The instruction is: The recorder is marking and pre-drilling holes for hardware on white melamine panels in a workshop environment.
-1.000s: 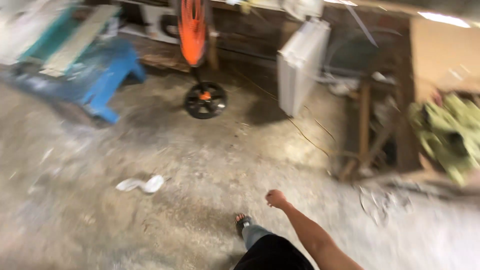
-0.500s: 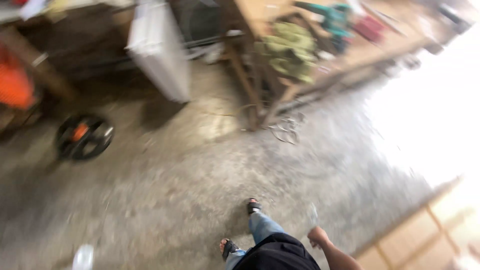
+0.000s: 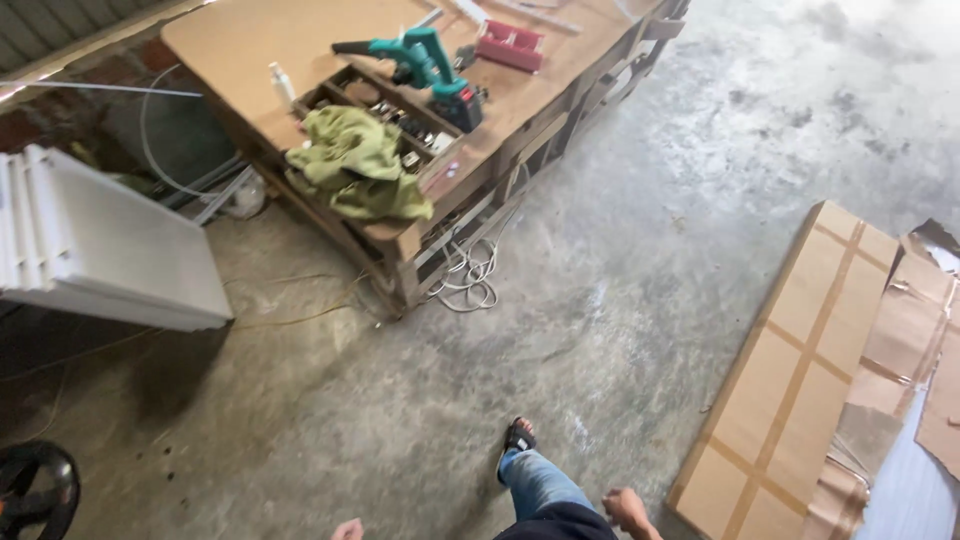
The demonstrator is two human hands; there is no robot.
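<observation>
Walking across a concrete floor, both hands low at the frame's bottom edge, neither holding anything.

Right hand curled into a loose fist, empty, just beside the near end of a flat cardboard box lying on the floor. Left hand only partly in view; cannot tell whether it is curled or spread. One sandalled foot forward between them. Wooden desk well ahead, carrying a teal power tool, a green cloth and a red case. White panel leans at left.
</observation>
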